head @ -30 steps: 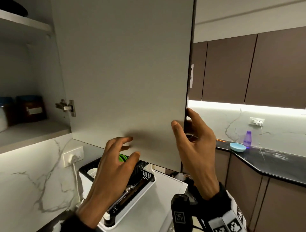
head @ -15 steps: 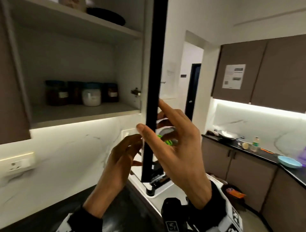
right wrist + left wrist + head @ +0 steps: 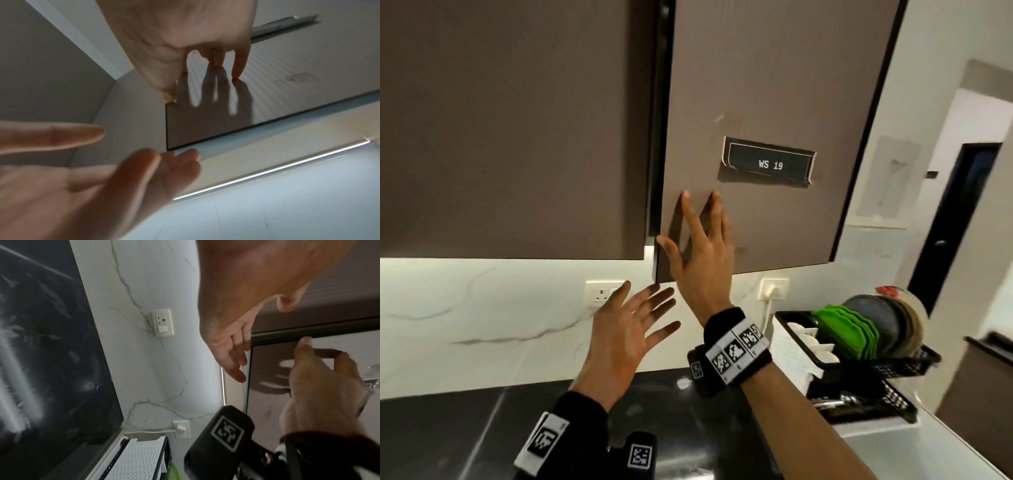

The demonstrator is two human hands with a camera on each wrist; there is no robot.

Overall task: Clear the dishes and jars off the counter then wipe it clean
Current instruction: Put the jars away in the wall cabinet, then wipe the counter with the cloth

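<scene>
In the head view the right hand (image 3: pixel 703 260) lay against the brown cabinet door (image 3: pixel 774 85), fingers straight and spread with their tips touching the panel just below a black label reading "WS 19" (image 3: pixel 768 163), and the thumb at the door's lower left edge; it gripped nothing. The door stood slightly proud of its neighbour, with a dark gap between them. The left hand (image 3: pixel 623 334) hung below in the air, fingers loosely spread, empty, in front of the white marble backsplash (image 3: pixel 482 325). Under both hands ran the dark worktop (image 3: pixel 448 438), and to the right a dish rack (image 3: pixel 876 370) held green plates (image 3: pixel 849 329) and darker dishes. From the left wrist, the left hand (image 3: pixel 236 305) showed relaxed straight fingers near the door's corner. From the right wrist, the right hand's fingertips (image 3: pixel 236 76) met the door face, casting shadows, while the open left hand (image 3: pixel 92 186) blurred in the foreground.
</scene>
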